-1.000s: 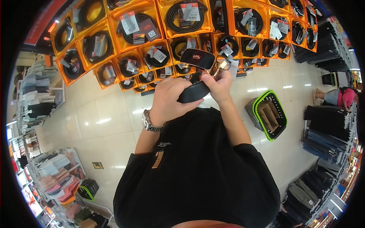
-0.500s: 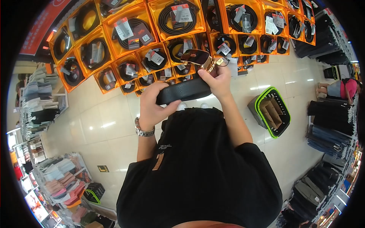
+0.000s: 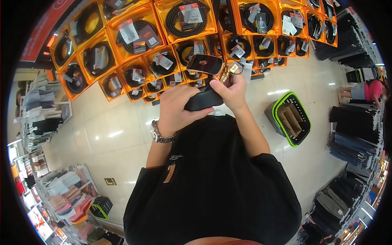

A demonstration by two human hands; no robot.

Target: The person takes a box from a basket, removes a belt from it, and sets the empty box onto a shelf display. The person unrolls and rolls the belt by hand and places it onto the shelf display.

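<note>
A black leather belt [image 3: 204,99] is bent between my hands, in front of my black shirt. My left hand [image 3: 177,105] wraps round the belt's left part, fingers over the top and thumb below; a metal watch is on that wrist. With thumb and fingers, my right hand [image 3: 232,90] grips the belt near its gold-edged dark buckle [image 3: 205,64], which carries a small red mark. A white tag [image 3: 247,72] hangs beside my right fingers.
Orange boxes [image 3: 141,34] with coiled, tagged belts fill the display ahead. A black basket with green rim [image 3: 309,122] stands on the floor at right. Clothing racks [image 3: 353,126] line the right, folded clothes [image 3: 61,185] the left. A person in pink [image 3: 373,90] is far right.
My left hand first slid left along the belt, then came back right, closer to my right hand. The buckle tipped and now faces up more. My right hand kept its grip.
</note>
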